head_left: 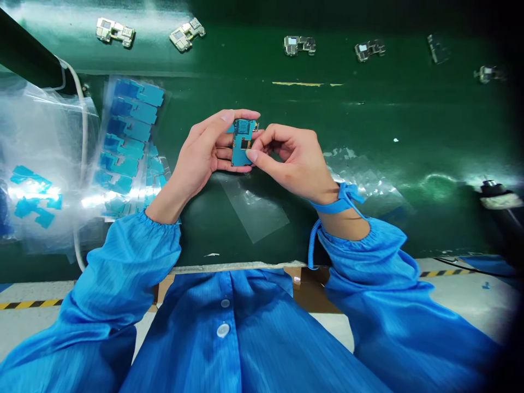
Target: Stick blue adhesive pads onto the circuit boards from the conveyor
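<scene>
Small blue-faced rectangular circuit board [238, 148]: held above green tabletop [221, 90], within bare left hand [202, 142]. Left fingers: spread behind board and along its edges. Bare right hand [292, 158]: at board's right edge, thumb and forefinger close together; cannot tell whether pinching anything. Below: clear plastic sheet [260, 215]. Leftward: light-blue cut-out films [133, 131], in a column. Far side: six silvery-grey metallic circuit boards [300, 46], spaced out. Right wrist: blue strap [333, 207], knotted.
</scene>
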